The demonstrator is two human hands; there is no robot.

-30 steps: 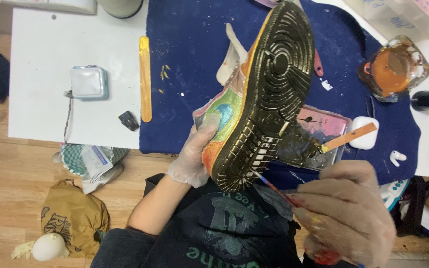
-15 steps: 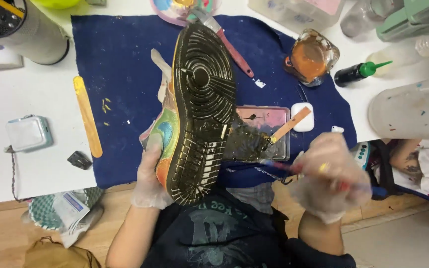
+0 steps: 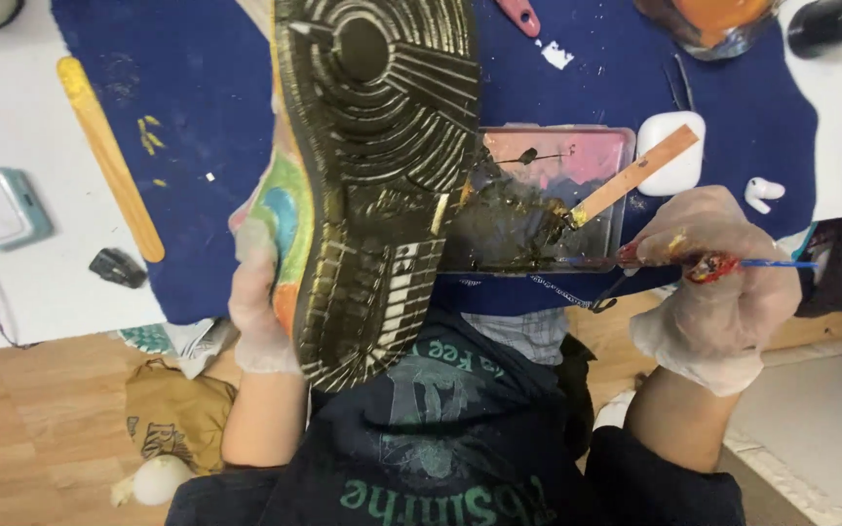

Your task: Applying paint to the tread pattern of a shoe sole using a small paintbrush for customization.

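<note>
- the left hand (image 3: 257, 307), in a thin clear glove, is closed on the side of one shoe (image 3: 372, 185) and holds it up with the sole facing the camera, heel toward the person's chest.
- the sole is dark with a gold sheen; the upper under the fingers shows rainbow colours.
- the right hand (image 3: 711, 282), gloved too and smeared red and yellow, is curled shut around one thin paintbrush (image 3: 626, 261). its blue handle sticks out to the right, and the tip end reaches left over the tray.
- the shoe is left of the right hand and apart from it, and its edge overlaps the left end of the tray.
- one shallow clear paint tray (image 3: 592, 146) lies between the two hands, with dark gold paint pooled on its near side and pink beyond.
- one flat wooden stick (image 3: 635, 173) leans in the tray, and a second, longer wooden stick (image 3: 109, 156) lies far left, across the mat's edge.
- one white earbud case (image 3: 674, 166) sits just behind the tray, with one loose earbud (image 3: 762, 192) to its right.
- all of this rests on one dark blue mat (image 3: 197, 146) spread over a white table (image 3: 12, 107).
</note>
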